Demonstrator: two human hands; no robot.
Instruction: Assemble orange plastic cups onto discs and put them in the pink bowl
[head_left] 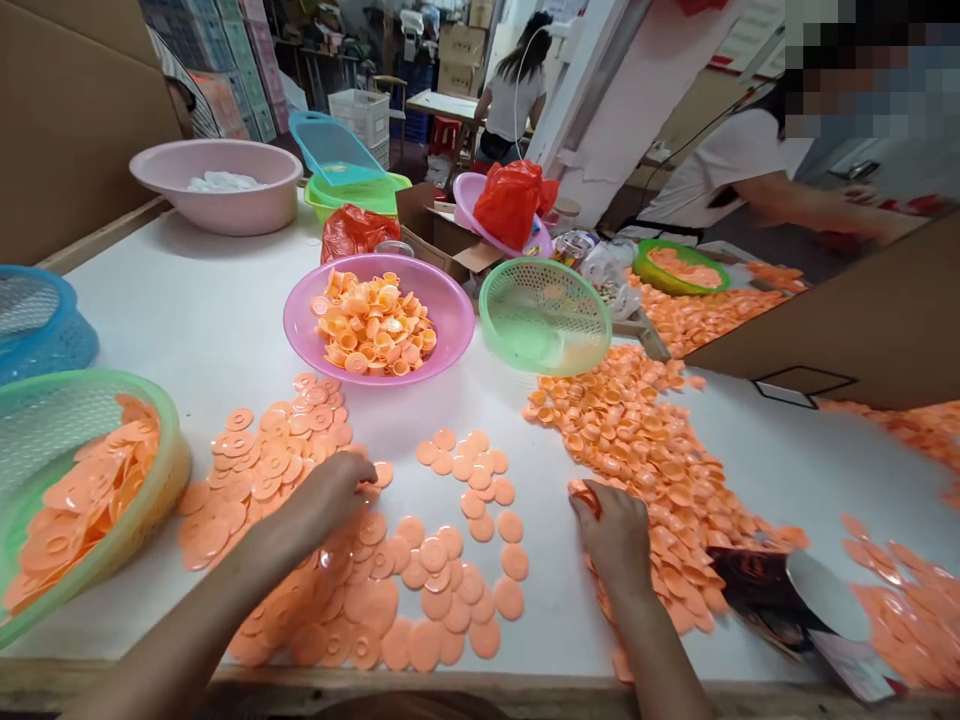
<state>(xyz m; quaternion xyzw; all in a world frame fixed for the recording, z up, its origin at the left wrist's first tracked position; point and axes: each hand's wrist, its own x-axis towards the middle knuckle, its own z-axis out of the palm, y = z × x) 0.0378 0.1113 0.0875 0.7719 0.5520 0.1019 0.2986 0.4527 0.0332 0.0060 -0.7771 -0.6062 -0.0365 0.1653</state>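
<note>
My left hand hangs over a spread of flat orange plastic discs, its fingers curled together. One disc shows right at its fingertips; whether they grip it is hidden. My right hand is closed around orange plastic, seemingly a small cup-shaped piece, at the left edge of a long heap of such cup pieces. Between the hands, more loose discs lie on the white table. A pink bowl ahead holds a pile of small orange cup pieces.
Left stands a green basket of discs, with blue baskets behind. A green colander sits beside the pink bowl. Cardboard rises at right; a dark, glossy packet lies below it. Co-workers sit beyond.
</note>
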